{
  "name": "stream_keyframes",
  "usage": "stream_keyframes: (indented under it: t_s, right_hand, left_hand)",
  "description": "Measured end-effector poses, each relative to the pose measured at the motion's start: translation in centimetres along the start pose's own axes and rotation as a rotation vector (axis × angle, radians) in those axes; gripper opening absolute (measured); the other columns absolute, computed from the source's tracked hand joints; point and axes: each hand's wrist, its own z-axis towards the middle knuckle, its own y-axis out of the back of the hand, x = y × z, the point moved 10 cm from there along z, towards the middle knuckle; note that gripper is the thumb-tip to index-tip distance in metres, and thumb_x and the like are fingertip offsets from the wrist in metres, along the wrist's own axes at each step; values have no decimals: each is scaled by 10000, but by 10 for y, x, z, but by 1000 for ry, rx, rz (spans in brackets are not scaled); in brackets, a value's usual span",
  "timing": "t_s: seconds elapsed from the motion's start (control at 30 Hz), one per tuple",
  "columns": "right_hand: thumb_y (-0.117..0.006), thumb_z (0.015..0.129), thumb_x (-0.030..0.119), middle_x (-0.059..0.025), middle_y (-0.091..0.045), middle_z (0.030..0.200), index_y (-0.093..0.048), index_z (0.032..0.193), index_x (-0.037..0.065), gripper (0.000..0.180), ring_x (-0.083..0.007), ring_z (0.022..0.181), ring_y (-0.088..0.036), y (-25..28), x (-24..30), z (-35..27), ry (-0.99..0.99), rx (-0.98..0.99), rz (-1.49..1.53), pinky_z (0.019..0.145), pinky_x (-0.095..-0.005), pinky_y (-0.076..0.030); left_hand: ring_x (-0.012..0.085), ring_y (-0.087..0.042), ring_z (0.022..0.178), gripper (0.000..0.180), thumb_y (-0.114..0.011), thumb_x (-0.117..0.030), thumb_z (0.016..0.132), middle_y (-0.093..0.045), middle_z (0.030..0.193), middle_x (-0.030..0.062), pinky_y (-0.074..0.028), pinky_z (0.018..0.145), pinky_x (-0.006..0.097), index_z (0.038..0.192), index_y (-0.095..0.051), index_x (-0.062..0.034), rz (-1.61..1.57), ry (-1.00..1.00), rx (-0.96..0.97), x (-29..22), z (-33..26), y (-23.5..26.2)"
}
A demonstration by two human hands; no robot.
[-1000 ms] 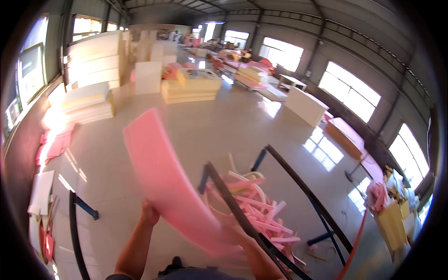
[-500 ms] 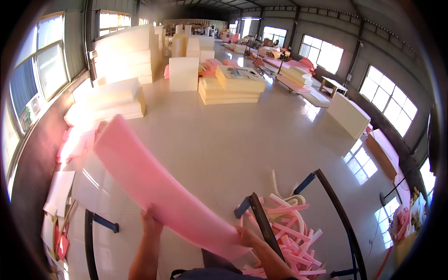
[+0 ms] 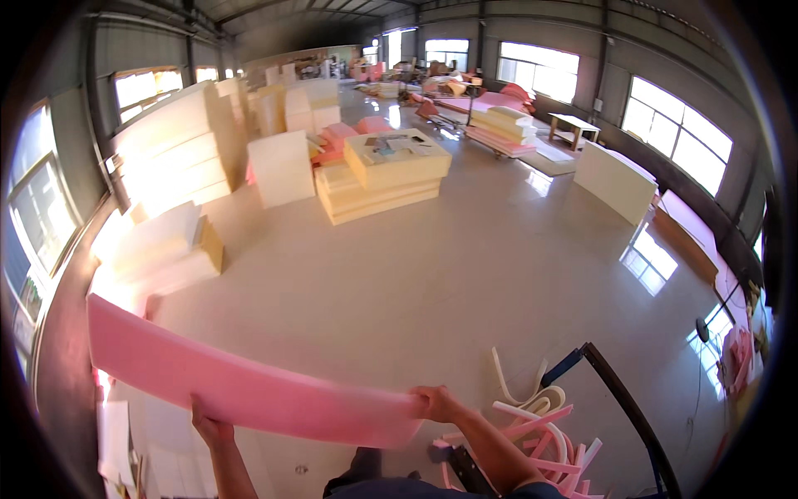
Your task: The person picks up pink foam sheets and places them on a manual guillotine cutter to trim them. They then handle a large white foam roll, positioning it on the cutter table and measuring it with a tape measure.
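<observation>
A long pink foam sheet (image 3: 249, 378) stretches across the lower left in front of me, its far end reaching toward the left wall. My left hand (image 3: 211, 424) grips its lower edge, left of the middle, with the fingers partly behind the sheet. At the sheet's right end, my right hand (image 3: 438, 405) is closed on the upper corner. The sheet is held off the floor and bows slightly.
Pink and white foam offcuts (image 3: 557, 441) lie heaped at lower right beside a dark metal frame (image 3: 623, 399). Stacked cream foam blocks (image 3: 378, 200) stand ahead, and a tall cream stack (image 3: 170, 145) is at left. A cream slab (image 3: 615, 183) leans at right.
The pink foam sheet has swung from a steep slant to nearly level, its far end dropping down and left. Both hands keep hold of it, and my view has turned.
</observation>
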Motion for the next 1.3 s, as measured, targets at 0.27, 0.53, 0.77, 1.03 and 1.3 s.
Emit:
stream_keyframes:
  t_s: [0.27, 0.53, 0.77, 1.03, 1.3]
  right_hand:
    - [-832, 713, 209, -108, -687, 1048, -613, 1237, 48, 590, -221, 954, -661, 170, -153, 79, -409, -517, 288, 854, -353, -531]
    - [-728, 729, -90, -108, -602, 1080, -382, 1402, 13, 764, -209, 929, -629, 375, -314, 75, -131, -1388, 1041, 833, -337, -543]
    - [-731, 733, -75, -130, -601, 1090, -411, 1389, 0, 734, -211, 925, -628, 495, -433, 230, -308, -1369, 1119, 790, -320, -554]
    - [-769, 721, -42, -89, -622, 1031, -436, 1384, 2, 743, -177, 910, -623, 697, -519, 475, -184, -1105, 1019, 789, -314, -555]
    - [-735, 750, -21, -100, -617, 1047, -422, 1379, -10, 703, -174, 905, -618, 861, -664, 543, -297, -1345, 1011, 778, -299, -546]
  left_hand:
    - [296, -557, 1152, 421, -571, -253, 944, -595, 1222, 122, -457, 1004, 494, 1287, -499, -21, -91, 377, 134, 331, 223, -97]
    - [263, -529, 1188, 475, -626, -176, 882, -569, 1253, 92, -440, 1024, 435, 1307, -481, -21, -1, 691, 365, 653, 302, -323]
    - [216, -606, 1037, 333, -589, -129, 885, -618, 1111, 66, -528, 868, 356, 1206, -548, -51, 202, 681, 145, 841, 423, -369]
    - [211, -620, 984, 345, -633, -161, 889, -642, 1058, 64, -525, 839, 361, 1201, -554, -39, 262, 497, -37, 961, 575, -411]
    - [215, -606, 988, 280, -572, -114, 913, -621, 1082, 70, -520, 828, 368, 1183, -559, -40, 206, 724, -21, 1254, 669, -551]
